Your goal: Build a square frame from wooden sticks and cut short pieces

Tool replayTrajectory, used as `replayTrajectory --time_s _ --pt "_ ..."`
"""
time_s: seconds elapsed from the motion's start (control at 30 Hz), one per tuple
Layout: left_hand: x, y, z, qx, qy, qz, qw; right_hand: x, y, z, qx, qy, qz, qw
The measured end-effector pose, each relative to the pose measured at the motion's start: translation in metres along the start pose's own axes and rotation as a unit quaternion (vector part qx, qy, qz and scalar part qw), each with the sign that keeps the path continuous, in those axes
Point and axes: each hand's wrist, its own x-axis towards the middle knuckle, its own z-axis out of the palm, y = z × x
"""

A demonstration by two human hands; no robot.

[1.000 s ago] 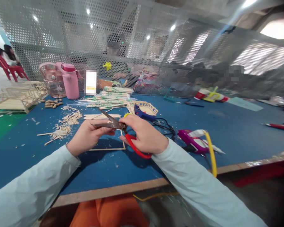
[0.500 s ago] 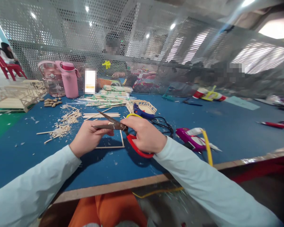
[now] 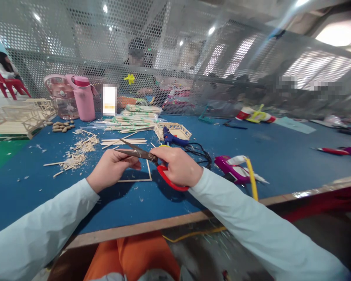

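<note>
My right hand (image 3: 178, 166) is wrapped round the red handle of a pair of scissors (image 3: 152, 157). Their dark blades point left, slightly apart, and reach over the fingers of my left hand (image 3: 109, 168). That hand is closed in a pinch; whatever lies between its fingertips is hidden by the fingers and blades. Just beyond and below the fingertips shows a corner of a thin wooden stick frame (image 3: 149, 171); its left part is behind my left hand. Several straight wooden sticks (image 3: 124, 141) lie behind the hands.
Stick offcuts (image 3: 78, 156) are heaped at left, near peanuts (image 3: 62, 126) and a pink bottle (image 3: 84, 101). A blue glue gun (image 3: 175, 138) rests by a small wooden model (image 3: 179, 128). At right lies a purple glue gun (image 3: 232, 169). Wrapped stick bundles (image 3: 137, 119) stand back by the mesh screen.
The scissor blades have come closer together, and the pale bit seen between them earlier no longer shows. Both hands stay nearly in place; the view has shifted slightly.
</note>
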Motion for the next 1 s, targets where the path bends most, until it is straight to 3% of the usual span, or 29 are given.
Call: replayTrajectory --time_s 0.2,0.33,0.4,0.5,0.63,0.77,0.83,0.93,1.0 --pt "-0.002 -0.001 0.005 -0.083 -0.028 -0.031 0.996 0.004 -0.014 -0.005 0.048 0.023 0.006 0.999" --pt "-0.001 -0.005 0.003 -0.161 -0.017 -0.088 0.983 0.010 -0.013 -0.009 0.186 0.089 0.125 0.970" --pt "0.001 -0.007 0.002 -0.182 -0.009 -0.109 0.977 0.009 -0.009 -0.011 0.186 0.101 0.200 0.957" --pt "0.004 -0.009 0.000 -0.193 0.021 -0.127 0.973 -0.002 -0.006 -0.015 0.114 0.046 0.279 0.952" --pt "0.005 -0.011 0.003 -0.205 0.065 -0.141 0.966 -0.024 -0.011 -0.011 -0.029 -0.041 0.327 0.944" --pt "0.004 -0.011 0.006 -0.228 0.056 -0.163 0.958 -0.038 -0.017 -0.001 -0.139 -0.085 0.307 0.938" --pt "0.003 -0.010 0.007 -0.236 0.042 -0.179 0.954 -0.039 -0.020 -0.004 -0.186 -0.076 0.278 0.939" --pt "-0.001 -0.008 0.008 -0.258 0.014 -0.184 0.948 -0.028 -0.025 -0.012 -0.188 0.023 0.199 0.962" --pt "-0.004 -0.006 0.010 -0.277 -0.012 -0.170 0.946 -0.013 -0.026 -0.014 -0.126 0.086 0.099 0.983"
